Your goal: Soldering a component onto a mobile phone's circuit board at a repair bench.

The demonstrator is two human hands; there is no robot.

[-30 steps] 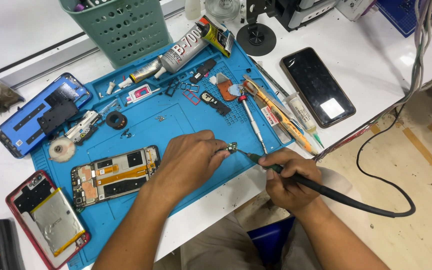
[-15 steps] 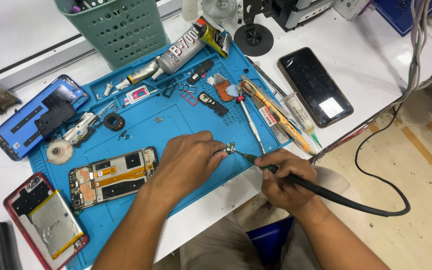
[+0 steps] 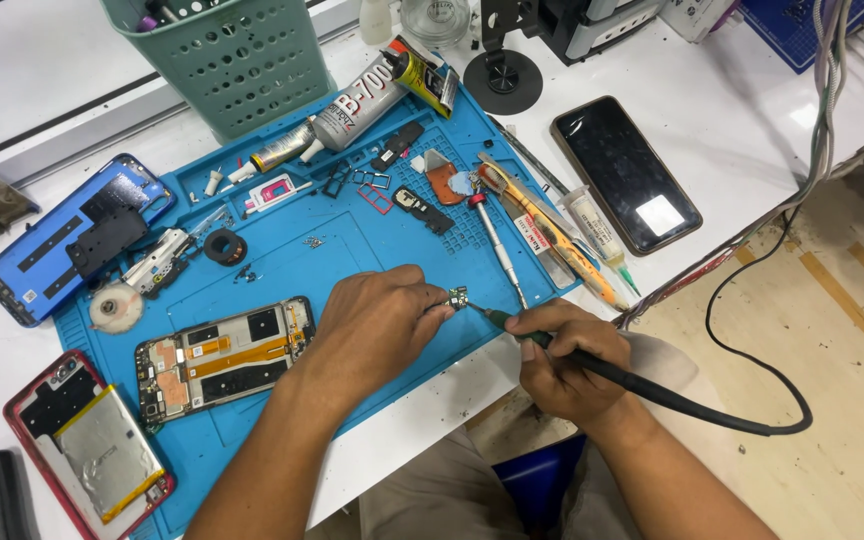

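The tiny green circuit part [image 3: 458,297] is too small to read clearly. Left hand [image 3: 372,325] fingers pinch it; right hand [image 3: 562,355] fingers wrap the soldering iron [image 3: 642,388].

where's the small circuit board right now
In the head view the small circuit board is pinched in the left hand over the blue mat's near right edge, beside the soldering iron tip.

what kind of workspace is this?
Most likely a phone repair bench. An opened phone with its boards bared lies on a blue work mat, the right hand holds a soldering iron to a small circuit part pinched by the left hand.
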